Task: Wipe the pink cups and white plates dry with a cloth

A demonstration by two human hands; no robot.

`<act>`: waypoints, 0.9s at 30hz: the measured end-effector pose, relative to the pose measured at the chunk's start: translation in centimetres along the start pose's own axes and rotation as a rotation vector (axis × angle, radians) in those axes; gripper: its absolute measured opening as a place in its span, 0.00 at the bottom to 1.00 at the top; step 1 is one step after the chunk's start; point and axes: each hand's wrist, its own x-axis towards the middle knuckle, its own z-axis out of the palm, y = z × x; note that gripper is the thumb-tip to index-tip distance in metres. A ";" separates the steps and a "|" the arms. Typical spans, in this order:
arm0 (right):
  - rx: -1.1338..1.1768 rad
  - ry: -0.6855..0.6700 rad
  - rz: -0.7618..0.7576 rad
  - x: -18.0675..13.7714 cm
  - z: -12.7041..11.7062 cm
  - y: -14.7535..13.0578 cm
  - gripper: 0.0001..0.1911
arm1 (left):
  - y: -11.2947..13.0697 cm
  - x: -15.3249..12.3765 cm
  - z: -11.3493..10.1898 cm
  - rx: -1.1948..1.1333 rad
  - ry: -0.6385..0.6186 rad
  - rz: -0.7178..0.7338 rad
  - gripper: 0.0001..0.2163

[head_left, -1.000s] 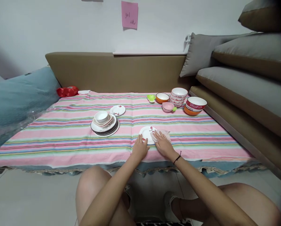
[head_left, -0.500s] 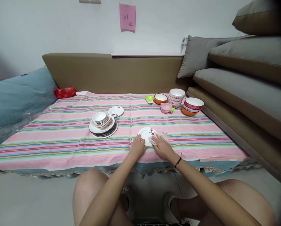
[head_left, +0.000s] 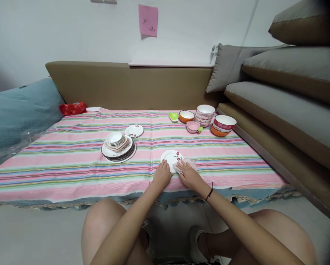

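At the left of the frame's middle, a stack of dishes stands on the striped cloth, with flowered plates just behind it, to the upper right. Right of these, a little below the centre of the frame, a white plate with red flowers lies flat between the person's two hands. The left hand is at its lower-left rim, fingers nearly straight, close together and pointing up the frame, their tips on the rim; the thumb reaches right along the near edge. Whether thumb and fingers pinch the rim cannot be told. The left forearm rises steeply from the bottom edge, slanting to the right.

The plate's lower-right part is under a pale pink wipe. The right hand lies palm down over this wipe, fingers stretched out, slightly parted and pointing to the upper left, spread on it rather than closed round it. The fingertips reach over the plate, while part of the wipe shows beyond the hand on the right. The right forearm, with a dark wristband, slants up and left from the lower-right corner. Farther up and right stand bowls, well apart from both hands.
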 end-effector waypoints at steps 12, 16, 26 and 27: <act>-0.048 0.036 0.083 5.6 0.5 0.7 0.30 | -1.5 0.1 0.6 -0.014 -0.047 0.095 0.24; -0.036 0.040 0.074 5.7 0.6 0.8 0.30 | -1.3 0.1 0.6 -0.020 -0.040 0.090 0.25; 0.072 0.149 -0.022 -1.4 2.3 0.5 0.30 | -0.9 0.1 -0.1 -0.074 0.029 0.050 0.20; 0.079 0.149 -0.032 -1.8 2.3 0.6 0.30 | -0.8 0.1 -0.2 -0.077 0.033 0.046 0.20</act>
